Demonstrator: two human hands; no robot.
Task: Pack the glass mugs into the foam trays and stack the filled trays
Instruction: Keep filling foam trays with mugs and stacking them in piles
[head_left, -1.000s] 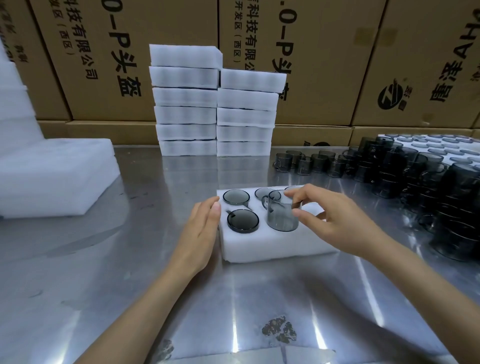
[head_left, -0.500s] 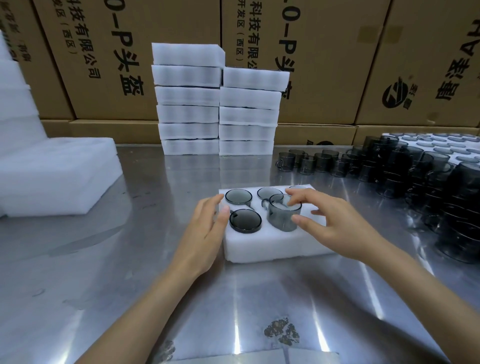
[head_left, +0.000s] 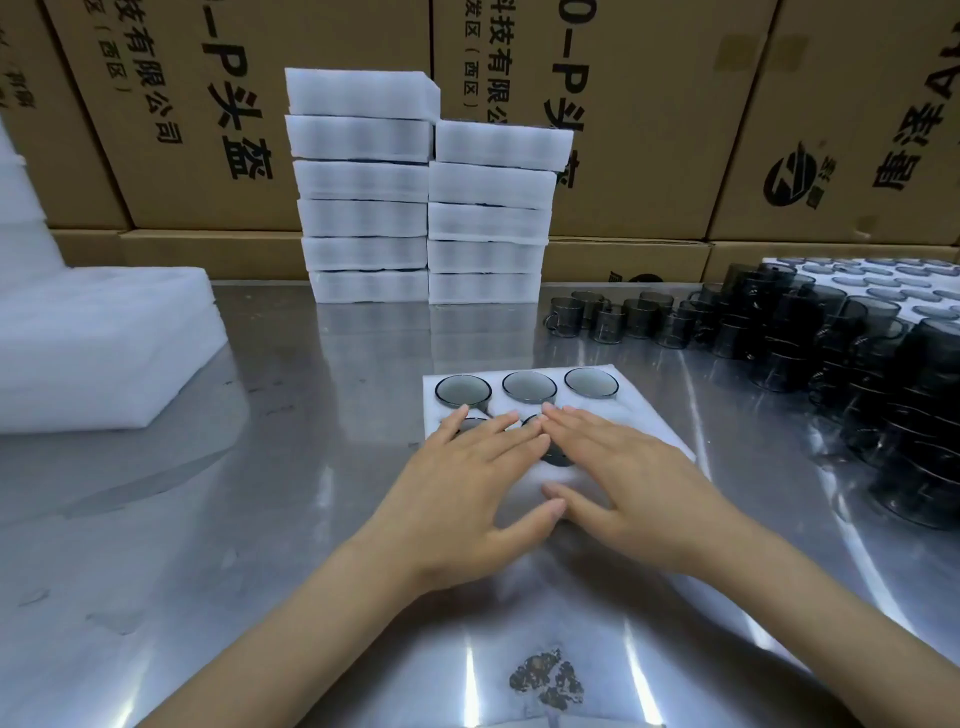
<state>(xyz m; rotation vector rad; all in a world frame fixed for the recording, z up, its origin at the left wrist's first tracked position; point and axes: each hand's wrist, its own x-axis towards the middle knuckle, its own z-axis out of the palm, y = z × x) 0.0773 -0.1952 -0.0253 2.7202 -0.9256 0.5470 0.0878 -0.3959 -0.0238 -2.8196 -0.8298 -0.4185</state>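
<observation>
While both hands, left (head_left: 457, 488) and right (head_left: 631, 480), press flat with straight fingers on the foam tray (head_left: 652, 415) at frame center, three mugs (head_left: 530, 386) show in its far row; two stacks (head_left: 363, 187) of six and five trays stand behind on the counter (head_left: 260, 519).

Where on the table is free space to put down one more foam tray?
Bare steel lies between the foam block at left and the foam tray under both hands, and in front of the tray stacks. The right side is crowded with loose glass mugs.

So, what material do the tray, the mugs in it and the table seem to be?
Tray: white foam, matte and slightly fuzzy. Mugs: smoky grey glass by their see-through rims, though clear plastic could look alike. Table: probably stainless steel, brushed, mirroring the lights.
</observation>
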